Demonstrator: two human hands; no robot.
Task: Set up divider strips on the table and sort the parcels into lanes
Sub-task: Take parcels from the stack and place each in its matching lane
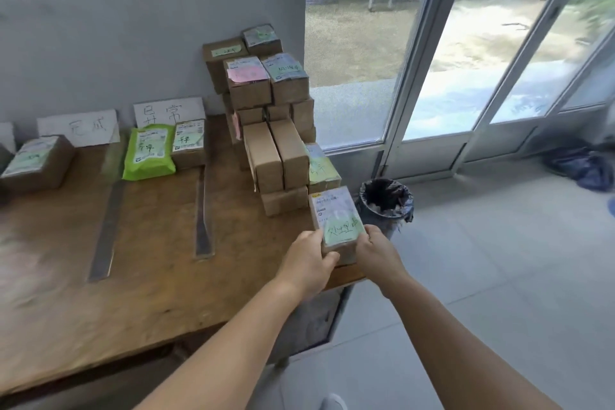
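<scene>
**Both hands grasp a labelled parcel at the table's right edge**

The left hand (307, 260) and right hand (377, 251) grip one cardboard parcel (336, 218) from either side, fingers curled round its near end. It bears a white shipping label and a green handwritten note, and sits at the wooden table's (149, 276) right edge. At 12 o'clock from it rises a stack of brown parcels (271, 116) against the grey wall.

Two grey divider strips lie flat on the table at 9 o'clock from the hands: the left strip (106, 230) and the right strip (203, 213). Between their far ends rest a green pouch (148, 151) and a small box (188, 143). Beyond the left strip sits another box (35, 165). Two handwritten paper signs (80, 128) lean against the wall. A black-lined bin (386, 200) stands on the floor at 1 o'clock.
</scene>
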